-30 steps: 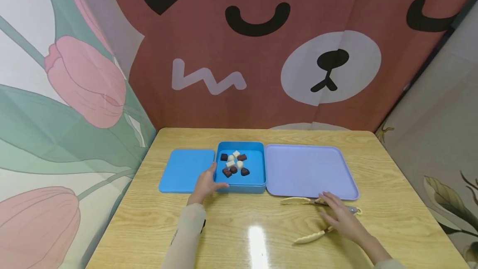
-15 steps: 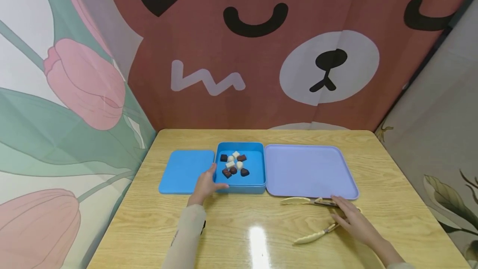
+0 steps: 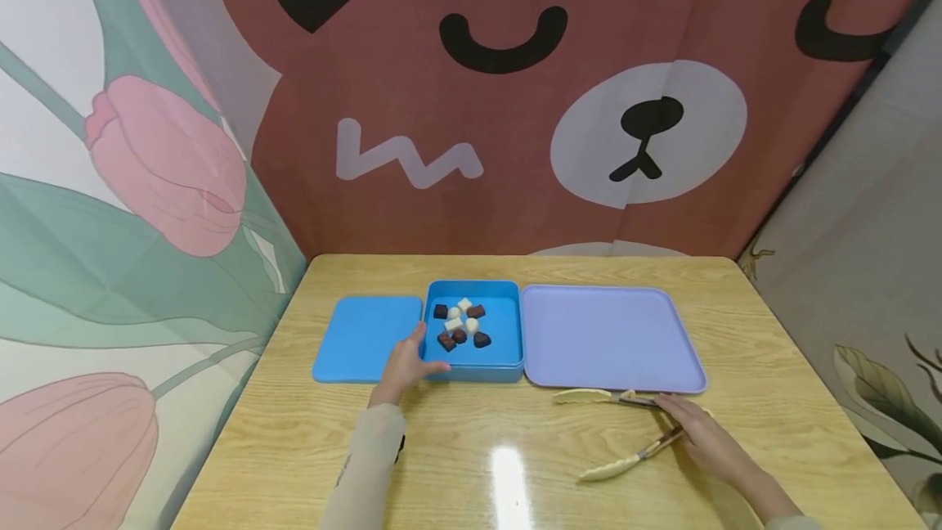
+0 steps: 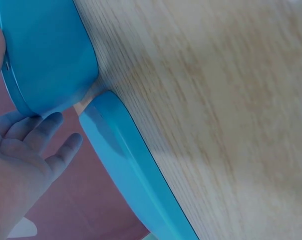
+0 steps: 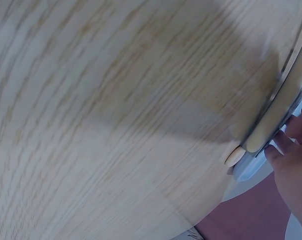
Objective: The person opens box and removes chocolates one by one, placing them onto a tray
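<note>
Beside the blue box (image 3: 486, 373) is my left hand (image 3: 403, 362), its fingers along the left wall and its thumb at the front-left corner. In the left wrist view that hand (image 4: 26, 150) has its fingertips touching the box wall (image 4: 51, 55), little finger apart. Inside the box lie several chocolates (image 3: 459, 324), white, brown and dark. Over the handle end of the spread tongs (image 3: 611, 466) is my right hand (image 3: 710, 440), fingers extended at the upper arm. The right wrist view shows fingertips (image 5: 273, 154) beside a tong arm (image 5: 270, 125); the thumb is hidden.
A blue lid (image 3: 368, 338) lies flat left of the box. Right of the box is a lilac tray (image 3: 611, 334), just behind the tongs. All rest on a wooden table (image 3: 441, 464), with a printed cloth (image 3: 515, 121) hanging at its back edge.
My right hand has slid to the right along the tongs toward their handle end. The tongs' tips stay where they were. My left hand and the box look unmoved.
</note>
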### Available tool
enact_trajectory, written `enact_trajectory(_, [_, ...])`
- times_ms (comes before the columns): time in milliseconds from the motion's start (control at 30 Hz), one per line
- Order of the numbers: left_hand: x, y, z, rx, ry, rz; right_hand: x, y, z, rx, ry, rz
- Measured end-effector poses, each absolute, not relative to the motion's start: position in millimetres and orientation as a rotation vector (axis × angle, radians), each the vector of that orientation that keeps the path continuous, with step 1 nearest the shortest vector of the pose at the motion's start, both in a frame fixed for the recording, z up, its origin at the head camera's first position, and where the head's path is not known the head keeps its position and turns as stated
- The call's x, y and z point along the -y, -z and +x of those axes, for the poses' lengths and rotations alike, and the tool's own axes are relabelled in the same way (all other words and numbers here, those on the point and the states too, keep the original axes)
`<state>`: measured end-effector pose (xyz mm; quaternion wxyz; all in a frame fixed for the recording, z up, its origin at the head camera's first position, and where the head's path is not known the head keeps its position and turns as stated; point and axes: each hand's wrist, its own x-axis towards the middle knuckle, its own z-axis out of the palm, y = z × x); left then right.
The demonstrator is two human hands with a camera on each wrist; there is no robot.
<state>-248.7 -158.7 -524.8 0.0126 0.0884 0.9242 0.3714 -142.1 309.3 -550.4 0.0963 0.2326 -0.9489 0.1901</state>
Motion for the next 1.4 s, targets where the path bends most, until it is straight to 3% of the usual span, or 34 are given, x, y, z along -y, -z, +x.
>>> enact_trajectory(900, [160.4, 525.2, -249.2, -2.863, -1.177, 0.279, -326.4, 558.6, -155.2, 2.497, -0.316, 1.004])
enact_trajectory(1400, [159.4, 526.6, -249.2, -2.844, -1.205, 0.253, -338.4, 522.5, -153.9, 2.833, -0.638, 1.069])
